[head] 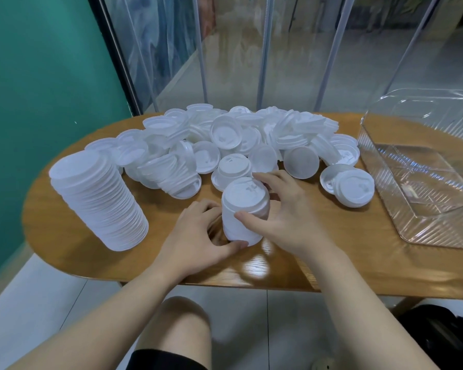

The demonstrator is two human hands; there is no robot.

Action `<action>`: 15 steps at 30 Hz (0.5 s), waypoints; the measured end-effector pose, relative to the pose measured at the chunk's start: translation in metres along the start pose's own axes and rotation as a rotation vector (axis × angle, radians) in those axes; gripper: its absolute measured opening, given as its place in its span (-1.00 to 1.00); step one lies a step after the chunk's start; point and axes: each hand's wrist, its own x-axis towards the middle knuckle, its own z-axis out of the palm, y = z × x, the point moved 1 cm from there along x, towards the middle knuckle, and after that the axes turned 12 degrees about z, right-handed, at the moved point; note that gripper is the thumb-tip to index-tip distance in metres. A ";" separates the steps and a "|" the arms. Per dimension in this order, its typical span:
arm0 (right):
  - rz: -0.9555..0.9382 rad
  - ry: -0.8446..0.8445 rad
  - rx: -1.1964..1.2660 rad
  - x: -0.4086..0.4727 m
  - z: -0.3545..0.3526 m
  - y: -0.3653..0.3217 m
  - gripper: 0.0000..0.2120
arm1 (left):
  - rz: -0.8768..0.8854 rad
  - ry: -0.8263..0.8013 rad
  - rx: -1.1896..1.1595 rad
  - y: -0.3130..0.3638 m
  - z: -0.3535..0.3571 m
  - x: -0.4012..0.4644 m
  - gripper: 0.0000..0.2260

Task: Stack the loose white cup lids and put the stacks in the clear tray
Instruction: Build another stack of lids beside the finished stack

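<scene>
A short stack of white cup lids (pixel 242 209) stands on the wooden table near its front edge. My left hand (pixel 198 236) grips its lower part, thumb curled under the base. My right hand (pixel 286 209) holds the upper part, thumb on the front and fingers round the far side. A heap of loose white lids (pixel 225 140) covers the back of the table. A tall leaning stack of lids (pixel 99 198) stands at the left. The clear tray (pixel 385 166) sits at the right with nothing in it.
The oval wooden table (pixel 332 252) has a rounded front edge. A pair of nested lids (pixel 350 186) lies between the short stack and the tray. A green wall is at the left, clear plastic curtain strips behind. My knee shows below the table; a black bag (pixel 444 337) is on the floor.
</scene>
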 end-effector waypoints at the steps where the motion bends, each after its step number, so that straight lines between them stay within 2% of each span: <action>1: 0.003 -0.004 -0.005 0.000 -0.001 0.001 -0.31 | -0.001 0.000 0.002 0.000 0.000 0.000 -0.46; 15: 0.018 -0.050 0.009 -0.008 -0.002 0.007 -0.28 | -0.010 -0.008 0.012 0.000 0.000 0.000 -0.44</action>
